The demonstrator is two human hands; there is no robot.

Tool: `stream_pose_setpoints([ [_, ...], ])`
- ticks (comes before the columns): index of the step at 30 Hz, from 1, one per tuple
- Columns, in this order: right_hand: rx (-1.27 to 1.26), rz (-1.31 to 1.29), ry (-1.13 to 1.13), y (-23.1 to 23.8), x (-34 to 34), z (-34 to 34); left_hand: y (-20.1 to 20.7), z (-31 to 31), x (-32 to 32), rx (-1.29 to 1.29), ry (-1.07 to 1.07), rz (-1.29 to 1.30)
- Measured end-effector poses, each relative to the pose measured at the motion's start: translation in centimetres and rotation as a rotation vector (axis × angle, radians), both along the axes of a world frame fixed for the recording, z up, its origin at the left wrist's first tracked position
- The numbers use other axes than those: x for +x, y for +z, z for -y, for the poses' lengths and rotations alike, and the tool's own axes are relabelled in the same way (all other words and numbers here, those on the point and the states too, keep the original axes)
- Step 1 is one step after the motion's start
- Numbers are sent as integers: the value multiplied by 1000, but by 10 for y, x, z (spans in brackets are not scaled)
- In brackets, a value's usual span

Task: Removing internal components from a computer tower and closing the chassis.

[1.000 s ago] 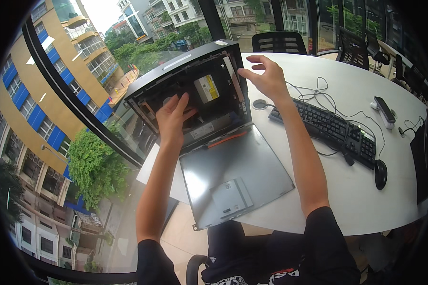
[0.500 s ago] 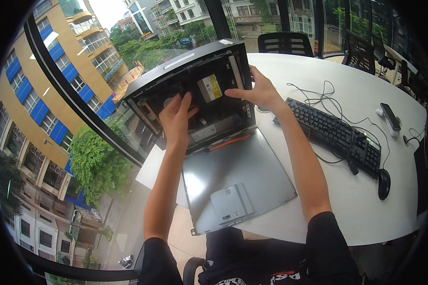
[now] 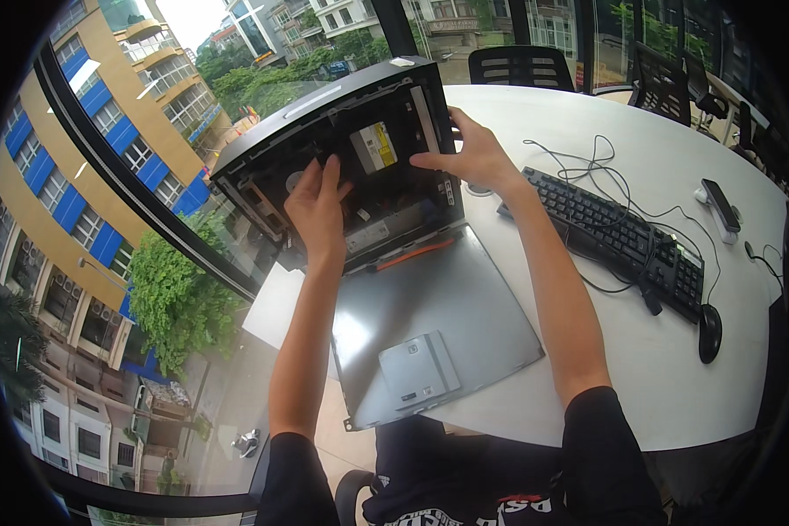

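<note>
An open black desktop computer case point(image 3: 394, 188) stands tilted on the table, its inside facing me. Within it sits a silver drive with a yellow label point(image 3: 375, 147). My left hand point(image 3: 317, 206) reaches into the case with its fingers apart, beside a pale round part point(image 3: 294, 181); its fingertips overlap dark parts, so contact there is unclear. My right hand point(image 3: 478, 158) grips the case's right edge, thumb on the front side and fingers round behind. Below the opening lies a flat grey metal side panel point(image 3: 482, 298), with an orange strip point(image 3: 412, 254) along its far edge.
To the right, a black keyboard point(image 3: 605, 232) lies under tangled cable, with a black mouse point(image 3: 710, 333) beyond its end. A dark phone-like device point(image 3: 719, 206) rests against a white piece. Black mesh chairs point(image 3: 519, 68) stand behind the white table point(image 3: 728, 386); a window borders the left.
The view has shifted slightly, so the case, panel and both hands appear a little further left and up. Both hands keep nearly the same pose at the case.
</note>
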State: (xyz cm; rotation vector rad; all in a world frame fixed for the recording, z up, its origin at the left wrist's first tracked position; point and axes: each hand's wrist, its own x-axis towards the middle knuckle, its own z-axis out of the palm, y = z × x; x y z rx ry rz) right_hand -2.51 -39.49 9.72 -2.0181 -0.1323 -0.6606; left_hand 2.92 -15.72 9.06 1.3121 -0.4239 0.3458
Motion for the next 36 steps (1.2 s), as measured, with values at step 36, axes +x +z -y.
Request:
stream_pose_setpoints([
  [36, -69, 102, -233, -8, 8, -14, 52, -20, -24, 926, 752, 810],
])
